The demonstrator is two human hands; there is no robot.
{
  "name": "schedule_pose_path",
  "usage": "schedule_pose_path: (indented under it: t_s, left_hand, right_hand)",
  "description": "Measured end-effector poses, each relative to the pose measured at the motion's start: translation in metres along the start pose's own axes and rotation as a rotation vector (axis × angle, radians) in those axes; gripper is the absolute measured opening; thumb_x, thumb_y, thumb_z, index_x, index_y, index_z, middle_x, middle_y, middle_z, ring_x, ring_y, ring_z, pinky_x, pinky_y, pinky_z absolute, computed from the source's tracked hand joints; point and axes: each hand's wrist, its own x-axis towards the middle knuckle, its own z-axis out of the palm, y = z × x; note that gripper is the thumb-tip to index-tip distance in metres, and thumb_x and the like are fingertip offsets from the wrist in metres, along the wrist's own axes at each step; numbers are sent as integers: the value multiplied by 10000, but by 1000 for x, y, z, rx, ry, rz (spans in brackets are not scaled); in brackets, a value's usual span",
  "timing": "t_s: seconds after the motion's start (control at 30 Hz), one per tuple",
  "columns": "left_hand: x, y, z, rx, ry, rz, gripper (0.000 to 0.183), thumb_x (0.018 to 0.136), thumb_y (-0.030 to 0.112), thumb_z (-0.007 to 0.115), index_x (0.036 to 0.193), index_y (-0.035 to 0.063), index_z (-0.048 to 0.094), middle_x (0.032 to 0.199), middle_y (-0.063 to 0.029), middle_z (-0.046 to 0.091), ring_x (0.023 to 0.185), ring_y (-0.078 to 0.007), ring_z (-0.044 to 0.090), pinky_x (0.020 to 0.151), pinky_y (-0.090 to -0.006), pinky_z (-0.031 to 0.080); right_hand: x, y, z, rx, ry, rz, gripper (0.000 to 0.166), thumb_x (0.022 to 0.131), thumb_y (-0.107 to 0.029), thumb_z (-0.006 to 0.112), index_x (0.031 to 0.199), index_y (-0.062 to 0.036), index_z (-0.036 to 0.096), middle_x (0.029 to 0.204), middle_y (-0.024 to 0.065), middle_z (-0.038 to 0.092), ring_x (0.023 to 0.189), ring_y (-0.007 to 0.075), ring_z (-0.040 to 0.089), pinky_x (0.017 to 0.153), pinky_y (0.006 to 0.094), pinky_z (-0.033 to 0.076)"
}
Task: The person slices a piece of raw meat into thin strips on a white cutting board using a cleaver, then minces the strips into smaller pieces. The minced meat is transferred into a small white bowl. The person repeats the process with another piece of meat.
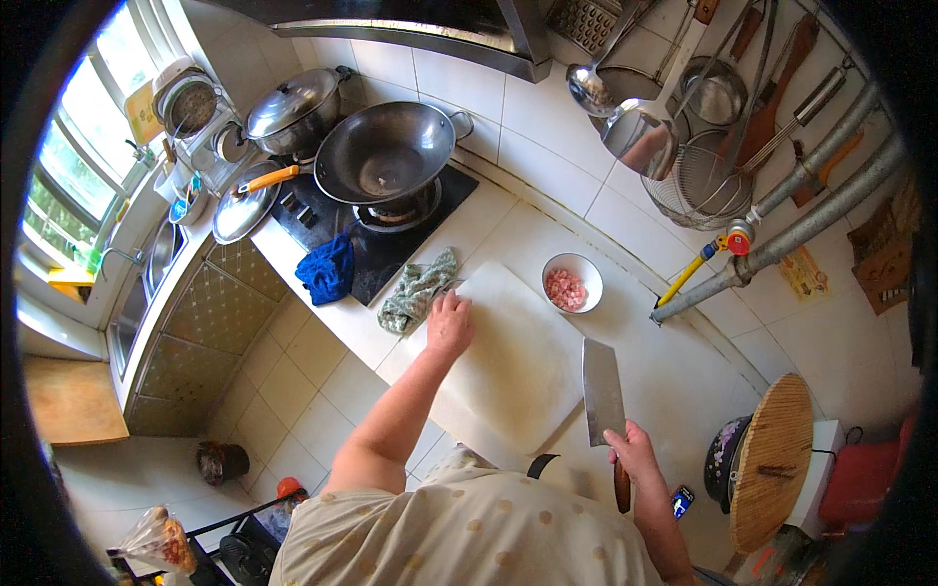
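A cleaver with a broad metal blade and a wooden handle is gripped in my right hand, to the right of the white cutting board. My left hand rests at the board's far left edge, beside a crumpled patterned cloth. Its fingertips are curled downward, and whether they grip the board or the cloth is hidden. Beyond the board stands a white bowl with small pieces of pink meat in it. The board's surface shows no food.
A wok sits on the black gas stove, near a lidded pot and a blue cloth. Metal pipes and hanging utensils border the right wall. A round wooden lid leans at lower right near a phone.
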Motion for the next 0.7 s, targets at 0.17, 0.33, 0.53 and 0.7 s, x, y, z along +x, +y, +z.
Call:
schedule_pose_path:
  t_s: [0.17, 0.33, 0.53, 0.7]
  left_hand:
    - [5, -4, -12, -689, -158, -159, 377, 771, 99, 659, 1141, 62, 597, 1095, -105, 600, 999, -288, 579, 875, -398, 496]
    - [-23, 26, -41, -1990, -564, -525, 400, 917, 110, 540, 1295, -3, 480, 1181, -119, 591, 1010, -246, 619, 898, -342, 511]
    - [-55, 39, -29, -1775, -596, -549, 439, 920, 137, 609, 1320, 19, 471, 1174, -108, 598, 1012, -208, 618, 869, -329, 518]
    - [-69, 46, -21, -1403, -695, -590, 425, 874, 201, 706, 1220, 40, 518, 1137, -73, 621, 974, -176, 627, 819, -311, 518]
  right_hand:
    - [-7, 32, 4, -99, -45, -1, 223, 873, -174, 640, 1012, -9, 584, 778, 18, 622, 540, 100, 533, 506, 276, 465]
    - [-7, 41, 10, -106, -64, -35, 256, 858, -137, 625, 1065, 3, 572, 799, 43, 628, 576, 117, 560, 522, 287, 482]
    - [9, 43, 15, -22, -140, -6, 272, 850, -88, 575, 1104, 4, 542, 750, 53, 591, 588, 134, 587, 540, 295, 496]
    - [22, 28, 37, -155, -25, -94, 286, 849, -104, 567, 1123, -21, 558, 769, 100, 611, 588, 182, 621, 568, 341, 514]
